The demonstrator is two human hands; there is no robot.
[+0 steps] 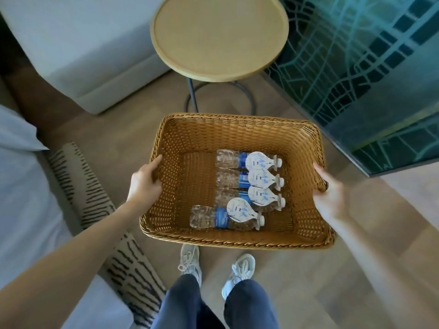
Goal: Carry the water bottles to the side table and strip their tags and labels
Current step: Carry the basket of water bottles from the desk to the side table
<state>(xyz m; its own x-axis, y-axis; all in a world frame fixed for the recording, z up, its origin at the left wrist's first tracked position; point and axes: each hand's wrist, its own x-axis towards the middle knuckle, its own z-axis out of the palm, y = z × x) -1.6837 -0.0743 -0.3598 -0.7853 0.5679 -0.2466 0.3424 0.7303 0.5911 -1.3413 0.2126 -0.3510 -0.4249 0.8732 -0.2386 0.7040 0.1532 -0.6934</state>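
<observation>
- Left hand (145, 180) and right hand (329, 194) each grip an opposite rim of a woven basket (228, 129), held in the air above the floor.
- Four bottles (240, 188) lie loose on their sides inside.
- The round table (219, 36) stands just ahead, bare.
- Risk: tilting the basket would likely roll the smooth bottles to one wall, shifting weight.
- Clear ribbed plastic, blue labels (243, 160), white bulb-shaped neck tags (257, 160).

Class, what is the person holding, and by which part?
The wicker basket, gripped by its side rims: left hand on the left rim, right hand on the right.
</observation>
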